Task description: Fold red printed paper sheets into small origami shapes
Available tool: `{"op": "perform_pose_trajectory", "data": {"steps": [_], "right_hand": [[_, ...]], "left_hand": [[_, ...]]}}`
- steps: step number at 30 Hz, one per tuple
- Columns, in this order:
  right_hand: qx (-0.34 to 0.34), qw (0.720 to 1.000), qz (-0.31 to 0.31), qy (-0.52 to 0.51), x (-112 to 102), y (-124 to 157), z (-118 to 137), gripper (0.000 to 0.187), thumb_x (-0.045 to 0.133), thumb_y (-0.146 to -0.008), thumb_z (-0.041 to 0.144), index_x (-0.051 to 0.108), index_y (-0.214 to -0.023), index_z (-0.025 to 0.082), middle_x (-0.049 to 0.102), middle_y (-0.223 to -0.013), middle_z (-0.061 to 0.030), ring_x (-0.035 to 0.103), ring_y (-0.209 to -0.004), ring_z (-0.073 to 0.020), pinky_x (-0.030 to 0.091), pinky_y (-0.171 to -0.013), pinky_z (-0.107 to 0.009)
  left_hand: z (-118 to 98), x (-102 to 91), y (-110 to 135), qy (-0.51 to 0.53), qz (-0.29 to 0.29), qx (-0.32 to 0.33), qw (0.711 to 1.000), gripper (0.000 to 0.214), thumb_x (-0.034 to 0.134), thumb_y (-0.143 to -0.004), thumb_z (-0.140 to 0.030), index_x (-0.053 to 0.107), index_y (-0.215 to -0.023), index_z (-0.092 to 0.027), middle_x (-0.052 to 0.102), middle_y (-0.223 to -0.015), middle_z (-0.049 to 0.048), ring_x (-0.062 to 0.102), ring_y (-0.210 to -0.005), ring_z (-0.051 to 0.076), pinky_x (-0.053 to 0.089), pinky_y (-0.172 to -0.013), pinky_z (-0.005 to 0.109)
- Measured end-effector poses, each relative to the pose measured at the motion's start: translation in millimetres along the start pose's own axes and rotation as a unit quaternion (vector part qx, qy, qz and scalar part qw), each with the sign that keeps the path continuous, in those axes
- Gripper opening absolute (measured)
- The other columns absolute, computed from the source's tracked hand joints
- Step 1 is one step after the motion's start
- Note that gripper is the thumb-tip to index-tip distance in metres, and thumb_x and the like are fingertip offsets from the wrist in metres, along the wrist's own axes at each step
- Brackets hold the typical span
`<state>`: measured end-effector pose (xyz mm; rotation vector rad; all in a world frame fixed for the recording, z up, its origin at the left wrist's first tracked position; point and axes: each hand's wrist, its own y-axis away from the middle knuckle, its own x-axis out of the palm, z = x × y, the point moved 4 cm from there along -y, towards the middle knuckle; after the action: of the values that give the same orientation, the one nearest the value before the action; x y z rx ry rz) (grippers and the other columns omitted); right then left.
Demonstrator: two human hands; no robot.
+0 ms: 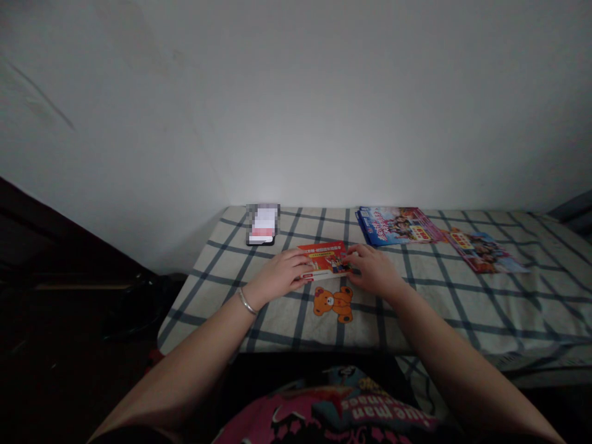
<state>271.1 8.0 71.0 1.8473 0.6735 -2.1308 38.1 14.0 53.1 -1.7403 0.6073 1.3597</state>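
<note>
A red and orange leaflet (325, 258) lies on the checked bedsheet (444, 302) in front of me. My left hand (279, 275), with a silver bracelet on its wrist, rests on the leaflet's left edge, fingers curled onto the paper. My right hand (372, 267) presses on the leaflet's right edge with its fingers bent down on it. Both hands hold the folded leaflet flat between them. An orange teddy bear print (333, 303) on the sheet sits just below the leaflet.
A lit phone (263, 224) lies at the back left of the sheet. A stack of blue leaflets (396, 224) and a single colourful leaflet (485, 251) lie at the back right. A white wall rises behind; the floor at left is dark.
</note>
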Motion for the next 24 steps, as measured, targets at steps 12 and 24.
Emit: {"op": "perform_pose_trajectory", "data": {"steps": [12, 24], "right_hand": [[-0.034, 0.998, 0.010, 0.053, -1.7, -25.7, 31.5, 0.015, 0.054, -0.088, 0.022, 0.067, -0.095, 0.020, 0.069, -0.102, -0.0074, 0.056, -0.102, -0.0242, 0.041, -0.086, -0.036], [-0.032, 0.997, -0.035, 0.066, 24.0, -33.1, 32.1, 0.020, 0.046, -0.094, 0.024, 0.065, -0.089, 0.019, 0.069, -0.096, -0.0089, 0.059, -0.095, -0.0217, 0.040, -0.077, -0.032]], "left_hand": [[-10.4, -1.8, -31.5, -0.116, -0.002, -0.094, 0.989, 0.021, 0.065, -0.085, -0.030, 0.066, -0.101, -0.017, 0.068, -0.098, 0.0068, 0.060, -0.098, 0.024, 0.037, -0.102, 0.046], [-19.5, 9.1, -45.1, -0.081, -0.065, -0.175, 0.979, 0.009, 0.060, -0.086, -0.024, 0.066, -0.091, -0.019, 0.068, -0.096, 0.0064, 0.060, -0.093, 0.023, 0.036, -0.101, 0.046]]}}
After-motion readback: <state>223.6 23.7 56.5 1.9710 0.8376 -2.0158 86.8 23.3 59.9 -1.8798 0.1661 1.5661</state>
